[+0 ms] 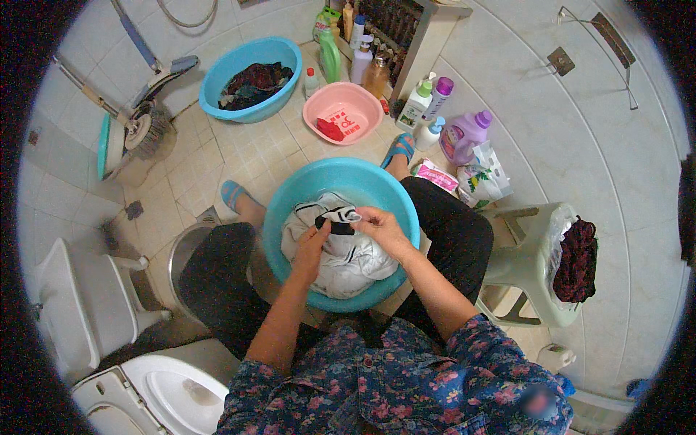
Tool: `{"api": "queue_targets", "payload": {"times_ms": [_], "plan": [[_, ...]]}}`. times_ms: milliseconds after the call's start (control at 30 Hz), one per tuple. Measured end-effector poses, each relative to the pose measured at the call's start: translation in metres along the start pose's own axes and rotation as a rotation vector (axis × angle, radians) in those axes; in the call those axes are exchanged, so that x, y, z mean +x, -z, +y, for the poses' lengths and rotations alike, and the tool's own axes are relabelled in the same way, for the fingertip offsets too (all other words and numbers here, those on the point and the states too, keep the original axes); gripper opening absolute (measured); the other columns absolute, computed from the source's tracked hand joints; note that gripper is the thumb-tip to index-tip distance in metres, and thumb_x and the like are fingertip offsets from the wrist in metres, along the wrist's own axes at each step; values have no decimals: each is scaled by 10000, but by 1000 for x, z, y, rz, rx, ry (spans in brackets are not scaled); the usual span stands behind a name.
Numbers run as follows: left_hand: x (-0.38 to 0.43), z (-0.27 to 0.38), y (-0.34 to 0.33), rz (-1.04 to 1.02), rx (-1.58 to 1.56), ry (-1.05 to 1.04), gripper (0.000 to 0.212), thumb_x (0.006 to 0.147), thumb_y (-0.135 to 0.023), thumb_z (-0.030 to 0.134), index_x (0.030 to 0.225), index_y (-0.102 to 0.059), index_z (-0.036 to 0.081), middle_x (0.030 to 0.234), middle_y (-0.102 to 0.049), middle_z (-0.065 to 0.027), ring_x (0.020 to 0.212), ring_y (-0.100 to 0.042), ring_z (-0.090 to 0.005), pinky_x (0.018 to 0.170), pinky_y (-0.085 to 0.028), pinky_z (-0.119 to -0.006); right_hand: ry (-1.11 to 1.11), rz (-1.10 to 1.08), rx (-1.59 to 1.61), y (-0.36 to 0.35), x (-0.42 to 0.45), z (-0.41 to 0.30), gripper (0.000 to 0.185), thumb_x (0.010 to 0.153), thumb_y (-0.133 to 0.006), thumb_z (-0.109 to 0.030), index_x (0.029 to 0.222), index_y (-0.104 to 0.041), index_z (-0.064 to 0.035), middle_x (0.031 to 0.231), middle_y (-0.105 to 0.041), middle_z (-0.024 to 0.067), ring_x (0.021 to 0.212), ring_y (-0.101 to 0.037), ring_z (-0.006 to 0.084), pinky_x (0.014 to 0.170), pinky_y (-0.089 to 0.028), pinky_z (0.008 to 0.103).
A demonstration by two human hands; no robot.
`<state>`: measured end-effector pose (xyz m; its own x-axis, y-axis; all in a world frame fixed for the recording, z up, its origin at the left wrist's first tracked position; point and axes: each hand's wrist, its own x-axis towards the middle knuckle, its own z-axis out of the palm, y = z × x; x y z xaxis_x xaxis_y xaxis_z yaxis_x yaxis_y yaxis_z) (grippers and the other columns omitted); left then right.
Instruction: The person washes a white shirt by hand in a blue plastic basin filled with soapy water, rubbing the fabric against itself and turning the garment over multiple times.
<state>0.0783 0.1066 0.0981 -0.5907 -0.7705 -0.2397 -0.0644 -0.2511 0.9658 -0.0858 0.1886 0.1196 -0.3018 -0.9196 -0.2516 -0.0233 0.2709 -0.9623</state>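
Between my knees stands a round blue plastic basin [399, 193] with a wet white garment [348, 274] bunched inside it. My left hand [311, 247] pinches the left end of a black-and-white striped band [340, 222] of cloth, with the thumb on top. The right end of that band is held by the thumb and fingers of my right hand [378, 227]. Both hands are raised over the basin, the band stretched between them. It looks like a cuff or collar of the white garment, though folds hide where it joins. Some water shows at the basin's far side.
Beyond lie a blue tub [209, 98] of dark clothes and a pink basin [370, 109] with a red cloth [330, 129]. Several bottles, a purple detergent jug [462, 138] and a soap packet [436, 176] stand ahead right. A plastic stool [508, 266] bears dark cloth; a toilet [168, 386] is at left.
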Motion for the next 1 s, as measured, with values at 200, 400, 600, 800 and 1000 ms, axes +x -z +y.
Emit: {"api": "queue_targets", "payload": {"times_ms": [200,400,600,800,1000], "plan": [[-4,35,-9,74,-222,253,320,793,-529,383,745,-546,67,718,-473,27,676,-406,-80,596,-320,-219,104,151,14,-5,2,2,259,754,-612,-176,955,-561,-21,795,-560,0,753,-500,92,697,-394,225],[-7,13,-11,30,111,-198,374,814,-511,345,967,-566,9,805,-515,-6,739,-444,-91,670,-360,-223,71,252,-20,-17,-5,-11,273,753,-603,-189,956,-561,-12,811,-583,33,736,-516,111,673,-408,226],[2,18,-3,-93,14,144,385,803,-543,263,1079,-491,0,925,-526,-58,844,-472,-110,709,-391,-229,-89,231,575,-9,-9,-13,252,746,-561,-138,966,-563,-15,877,-593,60,774,-549,139,687,-427,244],[-19,29,-31,27,452,-232,456,721,-612,196,1093,-444,-8,1038,-467,-147,890,-492,-226,724,-418,-307,-115,148,690,-7,-17,-20,259,772,-534,-132,1011,-536,-31,1013,-544,63,809,-534,123,684,-419,224],[-14,-15,-29,19,392,-347,333,725,-588,175,996,-494,7,965,-491,-142,875,-504,-276,713,-414,-343,206,46,90,-26,-20,-3,236,765,-577,-186,955,-559,-47,1148,-453,106,1035,-442,184,875,-347,304]]}}
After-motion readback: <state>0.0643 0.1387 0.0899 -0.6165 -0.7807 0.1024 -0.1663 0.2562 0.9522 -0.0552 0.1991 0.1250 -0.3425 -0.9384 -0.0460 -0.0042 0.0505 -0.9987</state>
